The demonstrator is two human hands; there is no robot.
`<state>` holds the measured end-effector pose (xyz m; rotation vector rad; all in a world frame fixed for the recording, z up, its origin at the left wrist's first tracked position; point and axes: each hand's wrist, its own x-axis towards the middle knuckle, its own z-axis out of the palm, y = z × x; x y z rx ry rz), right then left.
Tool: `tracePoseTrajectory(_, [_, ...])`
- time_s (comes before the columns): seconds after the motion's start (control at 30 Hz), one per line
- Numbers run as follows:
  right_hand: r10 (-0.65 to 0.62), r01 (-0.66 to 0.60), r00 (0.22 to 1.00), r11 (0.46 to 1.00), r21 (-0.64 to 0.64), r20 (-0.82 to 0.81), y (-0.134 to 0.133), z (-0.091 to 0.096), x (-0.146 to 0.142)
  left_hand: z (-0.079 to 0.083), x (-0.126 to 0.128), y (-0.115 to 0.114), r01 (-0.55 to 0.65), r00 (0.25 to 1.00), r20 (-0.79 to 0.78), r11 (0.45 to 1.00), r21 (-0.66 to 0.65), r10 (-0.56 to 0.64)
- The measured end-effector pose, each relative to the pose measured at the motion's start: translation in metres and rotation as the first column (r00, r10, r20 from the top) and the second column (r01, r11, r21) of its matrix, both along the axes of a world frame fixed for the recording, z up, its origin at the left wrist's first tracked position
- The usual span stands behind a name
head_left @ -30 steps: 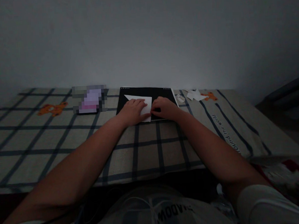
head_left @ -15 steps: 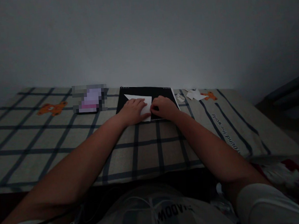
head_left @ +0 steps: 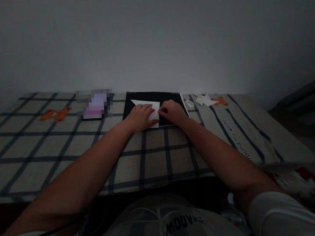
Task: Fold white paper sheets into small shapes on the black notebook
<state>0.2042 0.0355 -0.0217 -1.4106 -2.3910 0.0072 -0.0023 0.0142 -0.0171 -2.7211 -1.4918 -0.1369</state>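
Note:
A folded sheet of white paper (head_left: 155,115) lies on a black board or pad (head_left: 150,95) with a row of small holes along its far edge. My left hand (head_left: 141,117) rests flat on the paper with fingers spread, covering much of it. A pointed corner of the sheet sticks out past the knuckles. At the paper's right edge, my right hand (head_left: 172,111) has thumb and forefinger pinched together, touching that edge; its other fingers are curled.
A phone (head_left: 95,105) with a lit, partly pixelated screen lies to the left on the checked tablecloth (head_left: 154,157). Right of the pad are small paper scraps (head_left: 190,103) and some white folded paper pieces (head_left: 206,99). A grey wall (head_left: 152,40) stands behind the table.
My right hand has shifted very slightly, its pinch still at the paper's right edge. My left hand and the paper look the same.

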Motion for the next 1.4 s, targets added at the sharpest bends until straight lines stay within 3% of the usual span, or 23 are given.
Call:
tracePoseTrajectory(0.3, [-0.027,0.027,0.999,1.000,0.004,-0.025,0.007,-0.006,0.002,-0.002,0.000,0.003,0.003,1.000,-0.003,1.000,-0.006,-0.003])
tracePoseTrajectory(0.53, [0.184,-0.185,0.982,0.983,0.013,0.037,0.010,-0.004,0.017,-0.003,-0.005,0.005,0.034,0.999,0.019,0.999,-0.003,-0.034])
tracePoseTrajectory(1.4, [-0.130,0.136,0.989,0.987,-0.083,0.072,0.007,0.003,0.004,-0.001,-0.002,0.004,0.044,0.999,-0.023,0.999,0.016,-0.044])
